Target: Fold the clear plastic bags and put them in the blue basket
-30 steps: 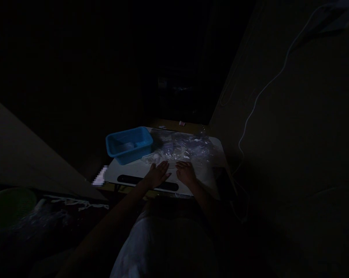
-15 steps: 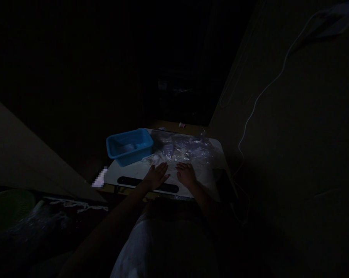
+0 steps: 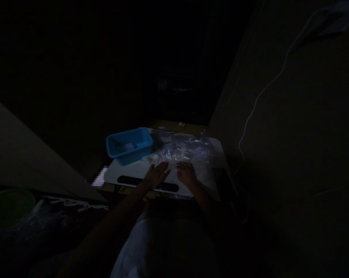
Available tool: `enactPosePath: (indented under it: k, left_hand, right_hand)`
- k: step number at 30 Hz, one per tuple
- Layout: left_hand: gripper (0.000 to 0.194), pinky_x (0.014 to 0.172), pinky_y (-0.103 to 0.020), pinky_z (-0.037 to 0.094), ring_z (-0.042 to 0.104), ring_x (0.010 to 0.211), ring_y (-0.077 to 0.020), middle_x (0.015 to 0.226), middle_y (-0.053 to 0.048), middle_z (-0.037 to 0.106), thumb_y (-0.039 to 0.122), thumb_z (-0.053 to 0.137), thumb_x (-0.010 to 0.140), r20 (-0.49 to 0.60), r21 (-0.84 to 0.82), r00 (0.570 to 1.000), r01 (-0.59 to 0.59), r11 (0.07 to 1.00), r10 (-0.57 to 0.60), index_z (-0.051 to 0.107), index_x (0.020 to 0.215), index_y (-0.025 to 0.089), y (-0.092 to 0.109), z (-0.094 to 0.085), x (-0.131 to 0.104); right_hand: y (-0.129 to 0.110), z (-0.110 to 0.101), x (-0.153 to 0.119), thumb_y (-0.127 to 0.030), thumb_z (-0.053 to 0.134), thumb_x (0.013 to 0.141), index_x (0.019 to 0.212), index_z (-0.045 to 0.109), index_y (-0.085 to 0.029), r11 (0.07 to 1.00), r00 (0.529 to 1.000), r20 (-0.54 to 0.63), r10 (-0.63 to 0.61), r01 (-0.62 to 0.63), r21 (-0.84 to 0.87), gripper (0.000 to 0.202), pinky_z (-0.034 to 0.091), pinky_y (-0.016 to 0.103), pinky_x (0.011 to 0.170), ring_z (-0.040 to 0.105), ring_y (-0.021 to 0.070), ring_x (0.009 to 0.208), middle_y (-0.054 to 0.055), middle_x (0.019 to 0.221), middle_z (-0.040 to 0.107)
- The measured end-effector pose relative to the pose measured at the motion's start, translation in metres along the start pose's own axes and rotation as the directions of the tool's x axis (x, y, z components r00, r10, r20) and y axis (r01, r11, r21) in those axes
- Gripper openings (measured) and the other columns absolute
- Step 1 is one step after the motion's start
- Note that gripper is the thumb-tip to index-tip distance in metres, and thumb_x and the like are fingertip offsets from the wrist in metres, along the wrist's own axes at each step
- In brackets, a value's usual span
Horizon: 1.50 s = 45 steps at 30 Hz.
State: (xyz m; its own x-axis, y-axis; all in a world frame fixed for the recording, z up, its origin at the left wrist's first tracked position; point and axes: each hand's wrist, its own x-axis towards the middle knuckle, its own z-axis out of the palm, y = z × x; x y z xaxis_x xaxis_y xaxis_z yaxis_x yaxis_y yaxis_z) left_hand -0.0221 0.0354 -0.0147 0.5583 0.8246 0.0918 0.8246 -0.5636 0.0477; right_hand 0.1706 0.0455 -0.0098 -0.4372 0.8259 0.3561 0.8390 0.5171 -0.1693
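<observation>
The scene is very dark. My left hand (image 3: 156,175) lies palm down on the small white table (image 3: 113,172), its fingers stretched toward a clear thin plastic sheet or bag. To its right, my right hand (image 3: 186,174) rests on the near part of the plastic, fingers slightly bent and apart. Crumpled clear plastic (image 3: 200,146) spreads over the far and right part of the tabletop. A pale crumpled item (image 3: 154,158) is just beyond my left hand. At the table's back left stands a blue basin (image 3: 134,153) with something pale inside.
A dark slot (image 3: 128,180) runs along the table's near edge. A small reel-like item (image 3: 181,124) sits behind the table. A white cord (image 3: 257,100) hangs on the right wall. A green round basket (image 3: 10,206) and plastic lie at the lower left.
The thumb of my left hand has shifted slightly, and the plastic by my fingertips has moved a little. Both hands stay in nearly the same place.
</observation>
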Motion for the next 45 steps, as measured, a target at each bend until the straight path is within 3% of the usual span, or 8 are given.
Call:
enactPosePath:
  k: [3,12,20,26,32,45]
  left_hand:
    - [0.045,0.096,-0.044,0.022,0.023,0.128,-0.0175,0.14,-0.004,0.026,0.032,0.011,0.091,-0.013,-0.015,0.999,0.032,0.999,-0.032,0.025,0.133,0.026,0.002,-0.001,0.001]
    - [0.046,0.097,-0.049,0.019,0.019,0.129,-0.0227,0.142,-0.01,0.019,0.041,0.018,0.089,0.061,0.01,0.998,-0.016,1.0,0.015,0.025,0.133,0.029,-0.001,-0.008,-0.002]
    - [0.046,0.097,-0.051,0.017,0.016,0.13,-0.0266,0.143,-0.008,0.018,0.046,0.02,0.088,0.073,-0.018,0.996,-0.048,0.999,0.049,0.026,0.132,0.034,-0.003,-0.008,-0.001]
    - [0.046,0.096,-0.052,0.019,0.016,0.129,-0.0276,0.143,-0.009,0.018,0.047,0.023,0.088,0.078,0.012,0.996,-0.053,0.999,0.052,0.026,0.132,0.034,-0.002,-0.009,-0.002]
    - [0.048,0.096,-0.052,0.018,0.016,0.129,-0.0276,0.142,-0.01,0.018,0.047,0.027,0.087,0.052,0.036,0.996,-0.073,0.997,0.071,0.025,0.132,0.033,-0.002,-0.009,-0.003]
    - [0.049,0.095,-0.052,0.019,0.016,0.129,-0.0286,0.143,-0.01,0.016,0.048,0.028,0.086,0.06,0.032,0.995,-0.081,0.996,0.079,0.024,0.132,0.033,-0.002,-0.01,-0.003]
  right_hand:
    - [-0.001,-0.002,0.0,-0.015,0.046,0.075,0.098,0.063,-0.021,1.0,1.0,0.0,-0.007,0.007,0.002,0.028,0.028,0.035,0.093,0.046,0.0161,0.11,0.002,0.113,0.06]
    - [-0.004,-0.006,0.0,-0.014,0.045,0.076,0.099,0.062,-0.021,1.0,1.0,0.026,0.015,-0.015,-0.006,0.03,0.027,0.034,0.094,0.045,0.0152,0.112,0.001,0.114,0.059]
    - [-0.002,-0.006,-0.001,-0.013,0.045,0.075,0.097,0.063,-0.018,0.998,0.999,-0.004,0.052,-0.052,-0.034,0.029,0.026,0.036,0.094,0.043,0.0177,0.114,0.006,0.111,0.06]
    - [-0.005,-0.011,-0.003,-0.013,0.045,0.074,0.093,0.064,-0.019,0.999,0.999,0.006,-0.053,0.053,0.012,0.028,0.025,0.036,0.094,0.042,0.0164,0.115,0.003,0.109,0.062]
    - [-0.005,-0.01,-0.002,-0.012,0.046,0.073,0.085,0.067,-0.019,0.998,0.998,0.015,0.056,-0.056,-0.004,0.025,0.025,0.036,0.094,0.046,0.0166,0.112,0.003,0.103,0.065]
    - [-0.002,-0.008,-0.003,-0.012,0.044,0.074,0.085,0.066,-0.018,0.999,0.999,-0.007,0.038,-0.038,-0.037,0.025,0.025,0.035,0.094,0.046,0.0165,0.112,0.004,0.103,0.065]
